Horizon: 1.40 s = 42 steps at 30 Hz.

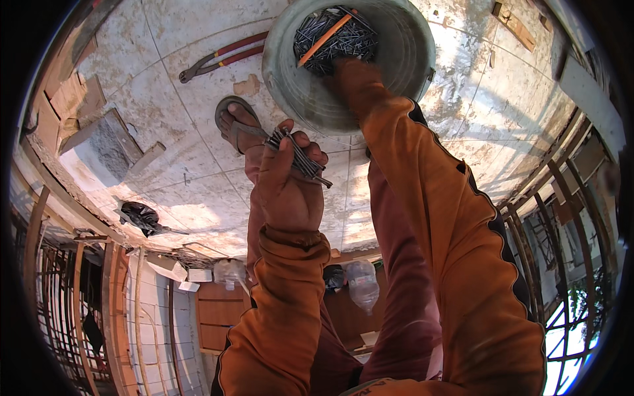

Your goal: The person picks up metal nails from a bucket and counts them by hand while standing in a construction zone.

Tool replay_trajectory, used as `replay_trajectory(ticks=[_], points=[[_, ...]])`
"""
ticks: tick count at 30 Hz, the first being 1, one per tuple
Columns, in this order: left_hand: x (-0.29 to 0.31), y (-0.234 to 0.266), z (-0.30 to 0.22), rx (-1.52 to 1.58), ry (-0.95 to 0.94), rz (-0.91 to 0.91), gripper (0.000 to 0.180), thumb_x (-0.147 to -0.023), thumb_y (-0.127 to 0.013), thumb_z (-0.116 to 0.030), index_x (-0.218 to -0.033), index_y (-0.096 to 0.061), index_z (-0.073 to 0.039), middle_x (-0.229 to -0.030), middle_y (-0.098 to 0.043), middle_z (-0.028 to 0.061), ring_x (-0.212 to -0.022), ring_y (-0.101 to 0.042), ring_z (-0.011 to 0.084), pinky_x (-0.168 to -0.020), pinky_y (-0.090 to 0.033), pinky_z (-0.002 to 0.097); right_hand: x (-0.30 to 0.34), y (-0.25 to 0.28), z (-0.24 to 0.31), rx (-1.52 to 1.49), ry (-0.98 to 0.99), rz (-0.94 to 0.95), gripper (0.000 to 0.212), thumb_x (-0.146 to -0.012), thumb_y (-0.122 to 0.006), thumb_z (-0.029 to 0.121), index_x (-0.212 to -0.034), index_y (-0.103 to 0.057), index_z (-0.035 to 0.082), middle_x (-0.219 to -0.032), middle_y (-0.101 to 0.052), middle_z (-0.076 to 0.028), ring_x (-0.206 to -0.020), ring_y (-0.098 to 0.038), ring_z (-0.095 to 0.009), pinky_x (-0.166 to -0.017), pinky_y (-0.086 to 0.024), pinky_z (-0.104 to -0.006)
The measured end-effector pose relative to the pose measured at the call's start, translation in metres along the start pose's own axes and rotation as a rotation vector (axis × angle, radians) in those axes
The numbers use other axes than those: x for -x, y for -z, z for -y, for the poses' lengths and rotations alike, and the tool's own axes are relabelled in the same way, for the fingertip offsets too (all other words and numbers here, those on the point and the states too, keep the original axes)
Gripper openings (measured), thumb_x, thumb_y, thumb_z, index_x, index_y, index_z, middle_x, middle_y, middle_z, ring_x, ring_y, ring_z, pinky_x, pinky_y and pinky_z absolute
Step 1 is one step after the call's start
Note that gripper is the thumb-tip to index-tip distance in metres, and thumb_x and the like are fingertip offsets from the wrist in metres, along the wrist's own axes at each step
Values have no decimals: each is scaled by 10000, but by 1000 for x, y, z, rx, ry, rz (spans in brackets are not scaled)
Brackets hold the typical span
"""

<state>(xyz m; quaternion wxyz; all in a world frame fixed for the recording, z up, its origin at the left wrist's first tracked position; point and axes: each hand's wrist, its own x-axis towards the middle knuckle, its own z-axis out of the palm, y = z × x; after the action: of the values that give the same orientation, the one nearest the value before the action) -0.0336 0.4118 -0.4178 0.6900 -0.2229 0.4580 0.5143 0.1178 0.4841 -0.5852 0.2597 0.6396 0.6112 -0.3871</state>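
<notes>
A bundle of long grey nails (pixel 302 160) rests across my left hand (pixel 290 188), with the thumb and fingers curled round it. This hand is raised above the floor, just below the large grey-green bucket (pixel 411 49). At the bottom of the bucket lies a heap of loose nails (pixel 360 43), with an orange pencil (pixel 327 39) slanting across it. My right hand (pixel 351 74) reaches down into the bucket at the lower edge of the heap. Its fingers are blurred and partly hidden, so whether they grip any nails does not show.
Red-handled bolt cutters (pixel 221 57) lie on the stained tile floor left of the bucket. My sandalled foot (pixel 238 122) stands below them. A black plastic bag (pixel 140 216) and board pieces (pixel 105 148) are at left; a wood block (pixel 514 26) lies far right. Clear plastic bottles (pixel 362 285) sit behind my legs.
</notes>
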Motion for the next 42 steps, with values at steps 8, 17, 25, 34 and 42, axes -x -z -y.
replay_trajectory(ticks=[8, 17, 25, 34, 42], points=[[0, -4, -3, 7, -11, 9, 304, -958, -533, -156, -1238, -510, -42, -972, -622, 53, -856, -590, 184, -776, -470, 351, -18, -10, 10, 48, 90, -26, 271, -927, -463, 198, -1025, -704, 124, -1055, -681, -137, -1009, -660, -276, -871, -515, -347], [-1, -3, -5, -7, -32, 9, 309, -958, -536, -163, -1243, -507, -47, -971, -618, 46, -852, -587, 181, -778, -467, 349, 9, 30, -44, -1154, 112, 309, 214, -971, -466, 190, -1024, -612, 42, -918, -640, -114, -920, -646, -210, -849, -512, -308], [-4, -7, 1, 4, 2, 10, 312, -957, -538, -162, -1245, -503, -49, -984, -612, 42, -856, -581, 174, -781, -468, 351, -17, -25, -50, 139, 331, -203, 341, -925, -525, 343, -1114, -619, 75, -965, -681, -176, -943, -666, -293, -832, -515, -377], [-2, -13, 1, -18, 0, 9, 303, -956, -532, -150, -1241, -510, -53, -974, -615, 46, -848, -580, 175, -776, -464, 346, -21, -23, 9, -96, -67, 0, 322, -910, -523, 347, -1026, -708, 110, -1019, -690, -156, -980, -664, -314, -882, -506, -416], [-1, -9, 0, -35, -24, -8, 304, -958, -529, -149, -1245, -509, -50, -973, -622, 43, -844, -586, 174, -773, -464, 345, -6, 30, -27, -507, 111, 73, 605, -816, -643, 531, -1058, -663, -23, -1088, -625, -275, -1082, -585, -375, -964, -433, -397]])
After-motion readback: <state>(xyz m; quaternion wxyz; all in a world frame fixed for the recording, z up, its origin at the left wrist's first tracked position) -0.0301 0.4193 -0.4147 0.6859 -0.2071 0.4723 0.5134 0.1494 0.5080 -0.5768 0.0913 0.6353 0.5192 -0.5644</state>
